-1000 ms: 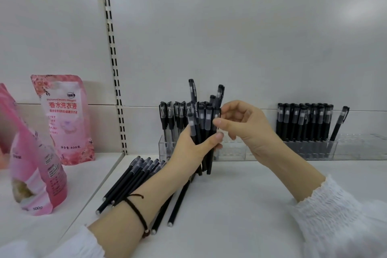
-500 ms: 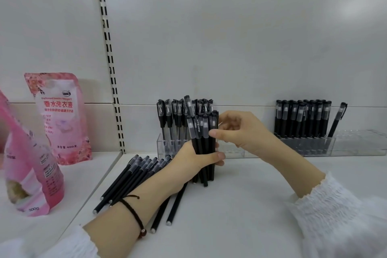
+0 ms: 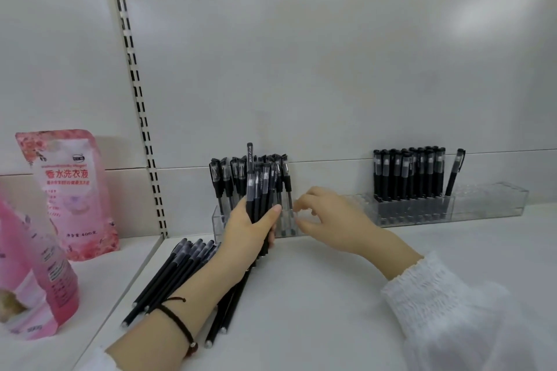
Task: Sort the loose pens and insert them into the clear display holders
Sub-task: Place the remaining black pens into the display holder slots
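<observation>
My left hand (image 3: pixel 248 233) grips a bundle of black pens (image 3: pixel 260 190) upright, tips down near the white shelf, with one pen poking above the rest. Right behind the bundle stands a clear holder (image 3: pixel 217 220) with several black pens (image 3: pixel 224 178) in it. My right hand (image 3: pixel 330 218) hovers just right of the bundle, fingers loosely curled and holding nothing, fingertips close to the holder's front. Several loose black pens (image 3: pixel 177 274) lie on the shelf under my left forearm. A second clear holder (image 3: pixel 488 202) at the right carries a row of black pens (image 3: pixel 410 175).
Two pink detergent pouches (image 3: pixel 70 190) (image 3: pixel 30 277) stand on the neighbouring shelf section at the left. A slotted upright (image 3: pixel 135 99) divides the white back panels. The right holder's far end has no pens in it.
My right hand has let go of the pen tops and dropped to the right of the bundle. My left hand has lowered the bundle slightly. The view has tilted upward.
</observation>
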